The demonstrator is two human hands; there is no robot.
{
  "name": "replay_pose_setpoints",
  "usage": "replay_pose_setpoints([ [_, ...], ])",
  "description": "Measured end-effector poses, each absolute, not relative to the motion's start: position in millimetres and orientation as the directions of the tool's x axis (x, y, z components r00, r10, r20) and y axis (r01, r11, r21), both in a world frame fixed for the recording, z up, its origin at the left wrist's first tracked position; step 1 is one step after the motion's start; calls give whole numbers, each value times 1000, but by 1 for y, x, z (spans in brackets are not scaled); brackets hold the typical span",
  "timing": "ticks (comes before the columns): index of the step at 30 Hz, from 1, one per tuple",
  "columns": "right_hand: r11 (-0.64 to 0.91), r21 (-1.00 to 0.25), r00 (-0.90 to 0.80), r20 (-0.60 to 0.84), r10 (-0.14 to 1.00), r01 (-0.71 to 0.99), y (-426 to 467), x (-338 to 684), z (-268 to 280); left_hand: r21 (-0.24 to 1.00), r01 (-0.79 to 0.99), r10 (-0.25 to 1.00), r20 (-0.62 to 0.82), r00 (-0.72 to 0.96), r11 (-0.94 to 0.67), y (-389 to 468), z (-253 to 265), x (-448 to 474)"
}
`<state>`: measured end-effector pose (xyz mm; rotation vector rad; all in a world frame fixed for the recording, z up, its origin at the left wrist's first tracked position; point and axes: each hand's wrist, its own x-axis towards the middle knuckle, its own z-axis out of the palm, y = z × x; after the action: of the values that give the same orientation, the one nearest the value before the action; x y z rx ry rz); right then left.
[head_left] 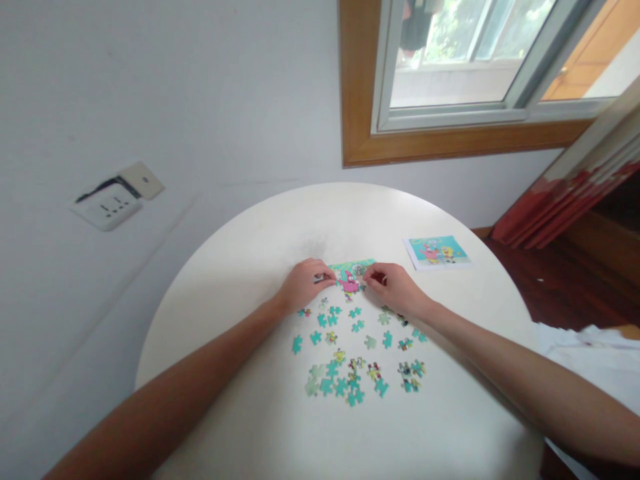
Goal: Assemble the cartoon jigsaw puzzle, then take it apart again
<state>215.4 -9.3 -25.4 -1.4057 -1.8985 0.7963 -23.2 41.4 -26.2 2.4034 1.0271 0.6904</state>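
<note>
A partly joined jigsaw puzzle [350,285] lies on the round white table, with a pink starfish figure in its middle and a green strip along its far edge. At its left side is my left hand [305,285], thumb and fingertips pinched at a small puzzle piece by the edge. My right hand [396,288] is closed in a pinch at the right side, over a puzzle piece that the fingers partly cover. Nearer to me lie several loose teal and green puzzle pieces [327,386], some with yellow or red print.
A picture card or booklet [438,253] with cartoon figures lies at the table's right. The white table [225,413] stands by a wall with a socket [107,205]. A wood-framed window [450,60] and red-and-white curtain [560,187] are beyond. White cloth [590,360] shows right.
</note>
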Motion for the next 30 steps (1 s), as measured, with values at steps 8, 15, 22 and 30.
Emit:
replay_pose_setpoints([
  [8,305,-742,-253,186,949,598,-10,217,-24,541,483,700,318,639,-688,42,-29,-26],
  [15,400,-619,-374,179,910,676,-14,216,-22,489,474,658,327,679,-732,40,-33,-25],
  [22,419,-614,-381,200,903,670,-14,215,-23,494,470,665,367,650,-732,39,-29,-22],
  [30,367,-678,-291,229,929,637,-11,217,-24,432,452,616,410,673,-781,39,-29,-24],
])
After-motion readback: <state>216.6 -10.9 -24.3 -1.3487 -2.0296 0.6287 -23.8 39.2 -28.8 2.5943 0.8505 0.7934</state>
